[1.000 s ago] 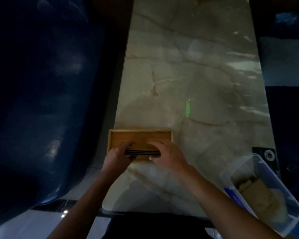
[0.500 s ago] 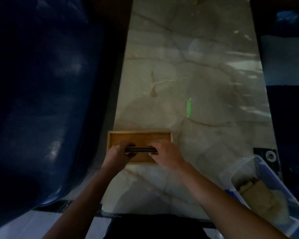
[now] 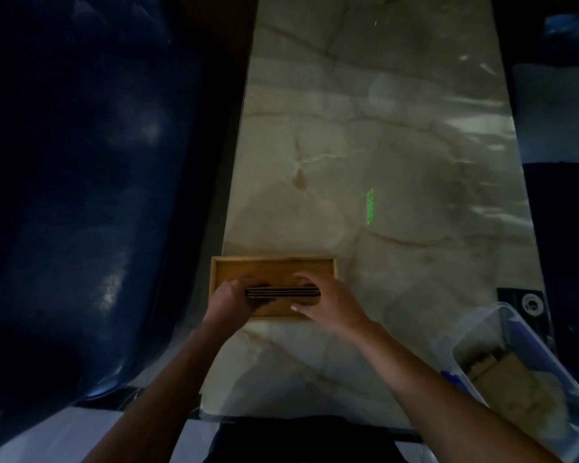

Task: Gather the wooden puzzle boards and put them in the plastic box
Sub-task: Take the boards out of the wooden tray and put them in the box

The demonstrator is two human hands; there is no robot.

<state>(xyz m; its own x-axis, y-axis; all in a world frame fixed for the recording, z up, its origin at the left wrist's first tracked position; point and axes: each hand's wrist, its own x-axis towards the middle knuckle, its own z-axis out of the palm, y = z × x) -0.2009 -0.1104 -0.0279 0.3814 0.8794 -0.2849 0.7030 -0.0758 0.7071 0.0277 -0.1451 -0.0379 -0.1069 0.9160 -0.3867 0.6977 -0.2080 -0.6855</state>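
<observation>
Wooden puzzle boards [image 3: 282, 292], stacked on edge, sit over wooden tray [image 3: 274, 267] at desk [image 3: 381, 145] near-left edge. Left hand [image 3: 229, 300] & right hand [image 3: 328, 304] grip stack ends, fingers curled round. Plastic box [image 3: 528, 379] near right, w/ boards inside.

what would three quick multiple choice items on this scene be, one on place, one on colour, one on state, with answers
1. Where does the plastic box sit relative to the wooden tray?
A. to its right, nearer the person
B. to its left
C. on top of it

2. What colour is the small light mark on the marble table?
A. red
B. green
C. white

3. How is the stack of boards held?
A. by the left hand and right hand, one at each end
B. by one hand
C. untouched

Answers: 1 A, box at lower right; 2 B, mark glows green; 3 A, fingers curl round both ends.
</observation>
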